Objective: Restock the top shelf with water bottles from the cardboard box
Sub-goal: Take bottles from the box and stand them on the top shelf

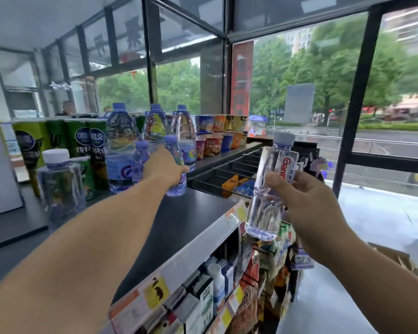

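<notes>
The placing step looks to be in hand on both sides at once. The left hand (pixel 165 166) reaches across the top shelf (pixel 169 227) and its fingers wrap a small purple-capped bottle (pixel 176 165) that stands, or nearly stands, on the shelf surface toward its far edge, just in front of three large water bottles (pixel 152 133); a second small purple-capped bottle (pixel 140 162) is just beside it on the left. The right hand (pixel 297 194) holds a clear white-capped bottle (pixel 269 189) by its middle, fingers curled round it, in the air off the shelf's front edge, tilted slightly and not yet over the surface. Next, I judge, the left hand needs to let go without tipping the neighbours, and the right must carry its bottle in over the front edge and set it upright in the bare stretch of shelf. Another white-capped bottle (pixel 60 184) stands near the shelf's left end. All these bottles appear full of clear water. The cardboard box (pixel 396 259) shows only as a flap at the lower right; its contents are hidden. Behind the water, green snack tubes (pixel 82 141) and cup noodles (pixel 217 133) line the far edge.
</notes>
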Tool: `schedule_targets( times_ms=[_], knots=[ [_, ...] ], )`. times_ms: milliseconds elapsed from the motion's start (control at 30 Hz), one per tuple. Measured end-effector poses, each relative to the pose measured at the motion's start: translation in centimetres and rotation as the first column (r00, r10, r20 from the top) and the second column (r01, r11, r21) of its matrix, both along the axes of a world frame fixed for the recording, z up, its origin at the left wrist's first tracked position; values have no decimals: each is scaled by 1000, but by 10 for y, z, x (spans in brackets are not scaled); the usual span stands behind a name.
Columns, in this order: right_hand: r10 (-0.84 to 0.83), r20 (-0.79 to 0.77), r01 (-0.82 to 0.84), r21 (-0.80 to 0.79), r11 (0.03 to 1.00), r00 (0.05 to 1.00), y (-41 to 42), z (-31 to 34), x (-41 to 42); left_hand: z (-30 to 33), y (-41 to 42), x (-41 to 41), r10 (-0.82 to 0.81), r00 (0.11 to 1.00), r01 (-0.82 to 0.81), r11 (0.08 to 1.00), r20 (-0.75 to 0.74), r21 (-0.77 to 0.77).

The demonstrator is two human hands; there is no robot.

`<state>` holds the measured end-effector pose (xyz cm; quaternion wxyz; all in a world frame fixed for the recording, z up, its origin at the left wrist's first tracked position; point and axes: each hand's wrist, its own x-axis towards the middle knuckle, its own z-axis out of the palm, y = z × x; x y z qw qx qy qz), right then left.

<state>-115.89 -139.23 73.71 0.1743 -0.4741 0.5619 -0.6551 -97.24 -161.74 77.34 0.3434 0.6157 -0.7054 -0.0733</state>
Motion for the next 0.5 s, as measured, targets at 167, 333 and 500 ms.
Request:
schedule_targets(
  times_ms=[167,333,500],
  knots=[
    [19,-39,-19,-5,1000,999,15,-6,1,-6,-14,-11,5,996,-3,1000,85,-28],
    [62,-47,-63,-1,998,997,22,-3,15,-9,-17,-15,46,994,-45,999,101,-15],
    [71,-26,-72,-24,997,997,6,-4,21,-11,-13,-10,54,996,-54,999,71,-2]
  ],
)
